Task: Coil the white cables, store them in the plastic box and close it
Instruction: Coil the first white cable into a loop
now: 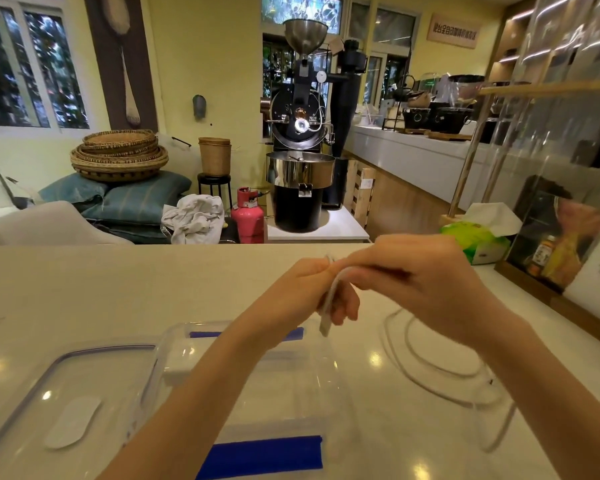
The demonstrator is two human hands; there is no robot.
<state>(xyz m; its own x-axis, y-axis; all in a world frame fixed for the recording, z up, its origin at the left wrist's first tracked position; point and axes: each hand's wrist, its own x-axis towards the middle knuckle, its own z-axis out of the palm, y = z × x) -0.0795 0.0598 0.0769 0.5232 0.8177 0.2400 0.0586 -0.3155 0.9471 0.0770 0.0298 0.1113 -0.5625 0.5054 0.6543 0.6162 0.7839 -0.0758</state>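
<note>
My left hand (309, 289) is closed around a small bundle of white cable (328, 306), whose plug end hangs down below my fingers. My right hand (420, 278) pinches the same cable just beside it, above the counter. The rest of the cable (440, 372) trails in loose loops on the counter to the right. The clear plastic box (329, 375) with blue latches stands under my left forearm, its inside partly hidden. Its transparent lid (70, 393) lies flat on the counter to the left of it.
A green tissue pack (475, 239) sits at the counter's far right, next to a wooden-framed display case (561, 244). Beyond the counter's far edge stand a coffee roaster, a pink gas cylinder and stacked baskets.
</note>
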